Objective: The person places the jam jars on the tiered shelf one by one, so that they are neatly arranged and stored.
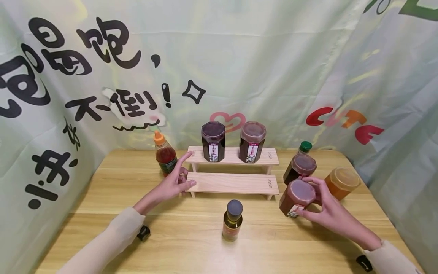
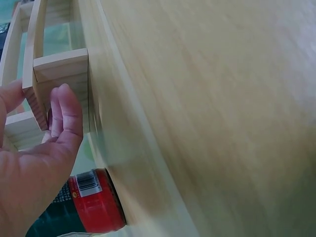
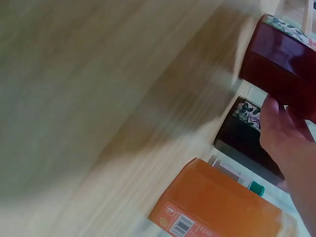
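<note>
My left hand (image 1: pixel 174 180) holds the left end of a two-step wooden rack (image 1: pixel 232 183). In the left wrist view its thumb is against one face of the lower step and its curled fingers (image 2: pixel 69 116) are under the other. My right hand (image 1: pixel 325 207) grips a dark red faceted jar (image 1: pixel 297 196) by its sides, to the right of the rack. The jar's white label shows in the head view. Behind it stands a similar darker jar (image 3: pixel 247 133), partly covered by the held one. Two more dark jars, a left one (image 1: pixel 213 144) and a right one (image 1: pixel 252 144), stand on the upper step.
A sauce bottle with an orange cap (image 1: pixel 165 154) stands left of the rack. In front is a small dark-capped bottle (image 1: pixel 232 220). An amber jar (image 1: pixel 342 182) and a green-capped bottle (image 1: pixel 305 147) stand at the right. A printed curtain (image 1: pixel 273 76) hangs behind the table.
</note>
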### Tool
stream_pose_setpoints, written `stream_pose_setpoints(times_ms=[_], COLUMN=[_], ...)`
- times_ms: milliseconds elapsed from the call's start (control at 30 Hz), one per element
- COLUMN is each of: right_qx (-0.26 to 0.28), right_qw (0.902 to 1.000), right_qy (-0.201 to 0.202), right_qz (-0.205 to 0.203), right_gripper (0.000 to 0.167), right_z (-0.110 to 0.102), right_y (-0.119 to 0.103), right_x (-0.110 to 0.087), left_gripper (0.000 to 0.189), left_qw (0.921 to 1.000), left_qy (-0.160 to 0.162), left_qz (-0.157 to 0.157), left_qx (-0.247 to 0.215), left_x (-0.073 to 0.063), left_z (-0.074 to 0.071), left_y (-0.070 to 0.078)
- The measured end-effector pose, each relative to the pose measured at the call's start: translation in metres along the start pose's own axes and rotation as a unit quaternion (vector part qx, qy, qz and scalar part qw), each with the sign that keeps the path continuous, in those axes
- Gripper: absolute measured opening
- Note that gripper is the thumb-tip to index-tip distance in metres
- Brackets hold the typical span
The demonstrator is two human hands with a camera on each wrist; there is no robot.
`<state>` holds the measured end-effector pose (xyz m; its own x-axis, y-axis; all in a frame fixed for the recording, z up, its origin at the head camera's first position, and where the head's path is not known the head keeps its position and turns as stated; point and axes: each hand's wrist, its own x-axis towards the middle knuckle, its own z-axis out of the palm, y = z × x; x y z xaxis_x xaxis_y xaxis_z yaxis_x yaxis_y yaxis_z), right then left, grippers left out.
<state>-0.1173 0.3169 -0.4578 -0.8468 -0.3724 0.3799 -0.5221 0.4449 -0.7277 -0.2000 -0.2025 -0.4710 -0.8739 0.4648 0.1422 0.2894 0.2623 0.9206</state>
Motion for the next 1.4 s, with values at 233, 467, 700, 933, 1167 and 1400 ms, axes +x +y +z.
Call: stream_pose_setpoints(times_ms=[233, 467, 700, 933, 1167, 1400], right_qx=[-0.022, -0.029, -0.014, -0.025, -0.003, 0.029], right_qw=[0.9992, 0.9972, 0.9975, 0.9974, 0.9980, 0.9987], right_qy=[0.035, 0.069, 0.069, 0.067, 0.051, 0.029], right_qz=[-0.002, 0.011, 0.004, -0.009, -0.036, -0.030], right_gripper=[0.103, 0.108, 0.111, 0.109, 0.109, 0.103], right_z=[-0.001, -0.006, -0.006, 0.009, 0.029, 0.050], right_y=[-0.006, -0.026, -0.046, -0.057, -0.064, -0.067], right_x=[-0.002, 0.006, 0.021, 0.039, 0.058, 0.076], left_gripper=[0.103, 0.103, 0.102, 0.102, 0.101, 0.101], left_qw=[0.9999, 0.9998, 0.9998, 0.9997, 0.9997, 0.9997], left_qy=[-0.005, -0.009, -0.017, -0.019, -0.020, -0.021], left_qz=[-0.014, -0.014, -0.006, -0.011, -0.012, -0.007], left_qx=[-0.005, -0.006, -0.007, -0.004, -0.003, -0.004], left_x=[-0.002, -0.003, -0.001, -0.001, -0.001, 0.000], left_z=[-0.001, -0.003, -0.005, -0.007, -0.007, -0.008], left_y=[0.001, 0.000, 0.000, 0.000, 0.000, -0.001])
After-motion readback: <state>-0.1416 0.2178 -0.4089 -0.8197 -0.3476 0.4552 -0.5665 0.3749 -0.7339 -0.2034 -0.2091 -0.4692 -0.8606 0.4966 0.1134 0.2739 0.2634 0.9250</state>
